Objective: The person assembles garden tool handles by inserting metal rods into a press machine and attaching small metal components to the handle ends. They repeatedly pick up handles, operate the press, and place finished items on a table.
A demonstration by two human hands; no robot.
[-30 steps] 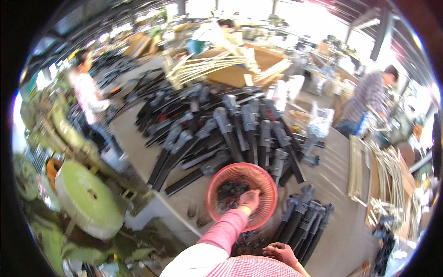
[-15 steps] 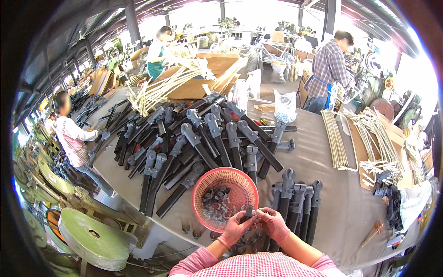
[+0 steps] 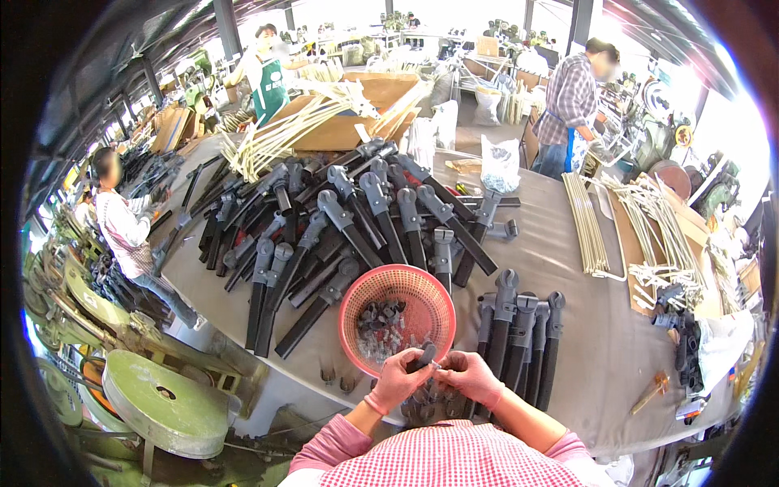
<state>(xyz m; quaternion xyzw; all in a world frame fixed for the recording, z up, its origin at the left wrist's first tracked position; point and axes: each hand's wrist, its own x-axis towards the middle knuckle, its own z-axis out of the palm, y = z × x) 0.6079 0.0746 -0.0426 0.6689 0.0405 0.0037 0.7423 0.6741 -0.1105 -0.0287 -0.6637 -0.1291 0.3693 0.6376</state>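
Observation:
Close in front of me, my left hand (image 3: pixel 395 381) grips a small dark grey plastic part (image 3: pixel 424 355) with a rounded end. My right hand (image 3: pixel 471 378) meets it there, thumb and finger pinched at a tiny shiny piece that I cannot make out well. Both hands are at the near right rim of a red plastic basket (image 3: pixel 436 302). Inside lie dark small clips (image 3: pixel 381 314) and a heap of silvery small fittings (image 3: pixel 375 347). A few more small parts (image 3: pixel 422 403) sit on the table beneath my hands, partly hidden.
Beyond the basket spreads a big pile of black tubes with grey joints (image 3: pixel 375 195). A smaller bunch of tubes (image 3: pixel 503 312) stands right of my hands. Cream rods (image 3: pixel 586 227), a clear bag (image 3: pixel 500 166) and a hammer-like tool (image 3: pixel 652 393) are farther off. Co-workers stand around the table.
The dark part now tilts more to the right between my hands. My view has shifted slightly. At the back, the person in the green apron has turned and spread both arms.

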